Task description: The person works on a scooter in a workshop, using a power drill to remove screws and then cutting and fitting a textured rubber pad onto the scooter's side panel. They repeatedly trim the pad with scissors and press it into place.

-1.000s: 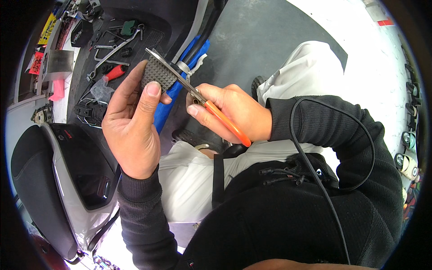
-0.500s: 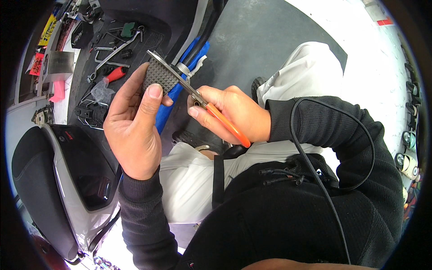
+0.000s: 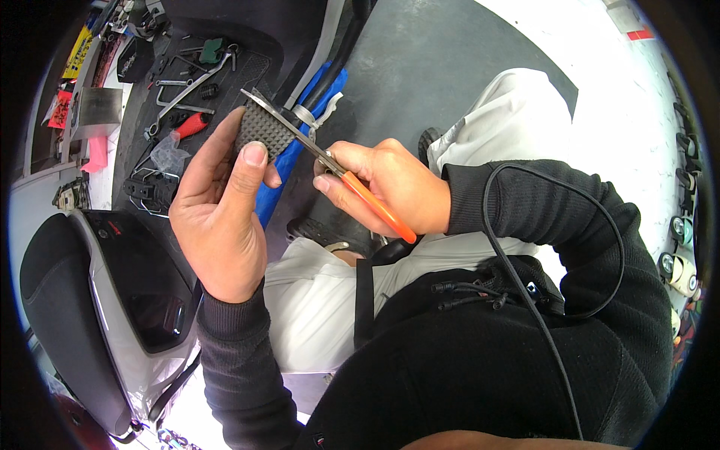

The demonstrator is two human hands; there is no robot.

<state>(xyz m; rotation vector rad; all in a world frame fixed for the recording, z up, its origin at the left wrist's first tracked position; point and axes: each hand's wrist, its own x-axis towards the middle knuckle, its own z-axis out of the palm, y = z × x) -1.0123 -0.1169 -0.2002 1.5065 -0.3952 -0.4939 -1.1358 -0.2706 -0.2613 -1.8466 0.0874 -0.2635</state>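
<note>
Studded pad (image 3: 266,133) | pinched between left fingers (image 3: 215,144) and thumb (image 3: 248,171) | orange-handled scissors (image 3: 360,189) gripped in right fingers (image 3: 352,154)

One wide fisheye camera is looking down from the person's head, facing the bare left hand (image 3: 223,210) and bare right hand (image 3: 396,187) at close range.

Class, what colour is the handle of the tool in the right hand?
The handle is orange, best seen in the head view.
</note>
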